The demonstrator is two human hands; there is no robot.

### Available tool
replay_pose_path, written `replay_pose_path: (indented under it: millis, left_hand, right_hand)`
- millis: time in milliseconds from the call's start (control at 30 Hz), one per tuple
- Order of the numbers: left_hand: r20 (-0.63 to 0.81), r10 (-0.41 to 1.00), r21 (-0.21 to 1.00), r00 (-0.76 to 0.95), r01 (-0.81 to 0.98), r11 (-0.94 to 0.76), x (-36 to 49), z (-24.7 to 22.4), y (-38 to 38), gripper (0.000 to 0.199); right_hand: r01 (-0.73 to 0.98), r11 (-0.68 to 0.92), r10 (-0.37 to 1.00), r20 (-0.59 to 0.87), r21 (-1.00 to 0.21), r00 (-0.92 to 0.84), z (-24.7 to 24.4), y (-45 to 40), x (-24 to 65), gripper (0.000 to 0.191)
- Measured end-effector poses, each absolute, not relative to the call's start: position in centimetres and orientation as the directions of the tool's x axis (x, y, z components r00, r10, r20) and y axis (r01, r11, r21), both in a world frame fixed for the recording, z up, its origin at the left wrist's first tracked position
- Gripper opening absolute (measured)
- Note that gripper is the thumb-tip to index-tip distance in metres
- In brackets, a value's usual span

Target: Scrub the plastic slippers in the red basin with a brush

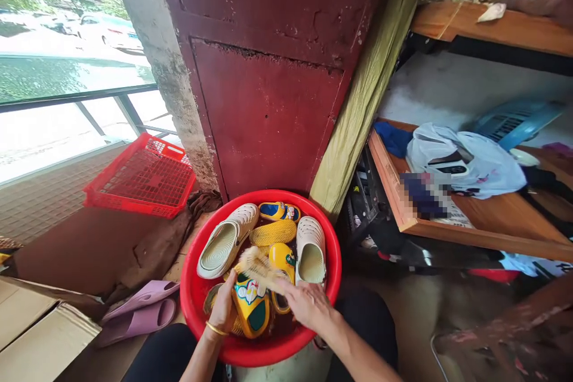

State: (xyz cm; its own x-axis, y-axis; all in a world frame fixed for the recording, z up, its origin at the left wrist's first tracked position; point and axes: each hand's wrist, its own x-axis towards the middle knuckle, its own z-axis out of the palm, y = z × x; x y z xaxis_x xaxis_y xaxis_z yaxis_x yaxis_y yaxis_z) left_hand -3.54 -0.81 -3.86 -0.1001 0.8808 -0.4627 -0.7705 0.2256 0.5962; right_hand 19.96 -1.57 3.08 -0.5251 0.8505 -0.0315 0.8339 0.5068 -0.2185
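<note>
My left hand (222, 304) grips a yellow slipper (254, 305) with a green inside and a raised cartoon figure, holding it over the red basin (191, 304). In my right hand (308, 304) is a scrubbing brush (258, 268); its pale bristle end lies over the slipper's upper edge. Around them in the basin are a cream clog (219, 248) on the left, another cream clog (310, 248) on the right, and several more yellow slippers. One yellow slipper (274, 232) lies sole up, and a blue-lined one (280, 211) rests at the far rim.
Purple slippers (150, 316) lie left of the basin, near a cardboard box (49, 334). A red plastic crate (143, 176) stands farther back. Behind the basin is a dark red door (268, 113). A wooden tray (496, 236) with bags sits on the right.
</note>
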Motion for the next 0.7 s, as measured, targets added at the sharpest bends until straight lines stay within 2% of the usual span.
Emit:
replay_pose_path:
  millis: [100,200,300,400,500,567,633,700]
  left_hand:
    - [-0.502,0.860,0.600,-0.092,-0.754,0.269,-3.6,-3.2,-0.6,0.047]
    - [-0.470,0.869,0.690,-0.153,-0.678,0.254,-3.4,-2.5,-0.2,0.038]
    - [-0.364,0.887,0.863,-0.285,-0.462,0.205,-3.3,-2.1,0.3,0.032]
    - [-0.205,0.921,0.969,-0.332,-0.198,0.145,-3.5,-1.7,1.4,0.033]
    - [-0.119,0.952,0.993,-0.282,-0.010,0.121,-3.6,-1.5,3.4,0.037]
    - [-0.029,0.955,0.982,-0.295,0.172,0.082,-3.6,-1.6,5.0,0.036]
    - [0.112,0.930,0.930,-0.351,0.366,0.026,-3.9,-1.9,6.3,0.038]
    - [0.221,0.861,0.873,-0.458,0.487,0.034,-4.8,-2.5,7.2,0.044]
  right_hand:
    - [0.887,0.401,0.907,-0.034,-0.227,-0.419,2.7,-1.3,23.5,0.054]
    - [0.856,0.391,0.912,0.013,-0.338,-0.411,2.3,-2.2,23.0,0.051]
    - [0.778,0.471,0.871,0.080,-0.416,-0.485,1.6,-2.9,21.0,0.052]
    - [0.812,0.414,0.904,0.080,-0.411,-0.420,1.3,-2.3,21.4,0.052]
    - [0.847,0.315,0.947,0.083,-0.428,-0.310,1.0,-1.0,23.8,0.052]
    - [0.821,0.314,0.948,0.114,-0.476,-0.296,0.3,-0.4,25.0,0.054]
    - [0.802,0.325,0.945,0.134,-0.501,-0.299,-1.2,-0.3,25.3,0.055]
    - [0.823,0.308,0.949,0.093,-0.477,-0.302,-3.2,-0.6,24.8,0.057]
